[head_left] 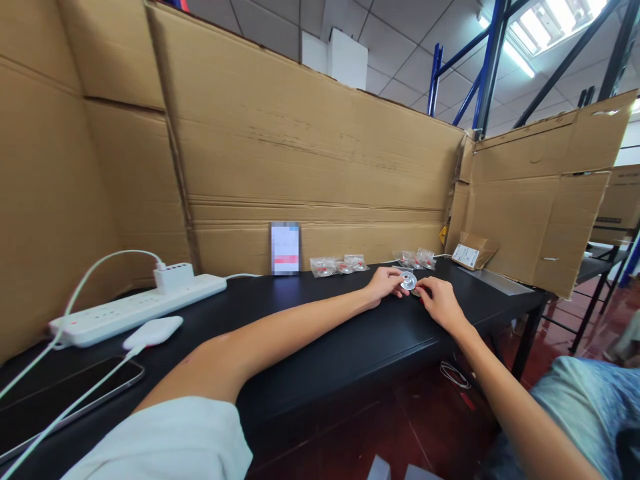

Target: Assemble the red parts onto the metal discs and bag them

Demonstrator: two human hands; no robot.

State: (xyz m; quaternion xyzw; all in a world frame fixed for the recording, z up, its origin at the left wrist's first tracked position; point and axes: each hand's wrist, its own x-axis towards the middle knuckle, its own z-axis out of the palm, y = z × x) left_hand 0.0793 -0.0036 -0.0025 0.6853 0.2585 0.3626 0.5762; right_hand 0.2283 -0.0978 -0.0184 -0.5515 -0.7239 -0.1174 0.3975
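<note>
Only the head camera here, looking down a long black tabletop [320,340] boxed in by tall brown cardboard walls [310,140].

Right of centre in the frame, both arms reach out across the table. The left hand [384,283] and the right hand [440,301] meet around a small round silver metal disc [409,281] that sits on the table surface between them. Left fingers are curled in narrow against the disc's left edge, and the right fingertips pinch in at its right side. Whether either hand really grips it or just touches it, I can't tell, it's too small.

Just behind the hands, along the foot of the cardboard, there are two little clusters of small clear plastic bags with red parts inside [339,266], one left of the hands and one right behind them. Centre frame, a small blurred card [285,248] stands propped against the wall.

Lower left is the gadget corner: a long white power strip [135,308] with a white charger plugged on top, a white rounded power bank [154,331] just in front of it, and a black smartphone [60,393] lying flat with a white cable across it.

Far right, a small brown cardboard box with a white label [473,252] near the table's end.
</note>
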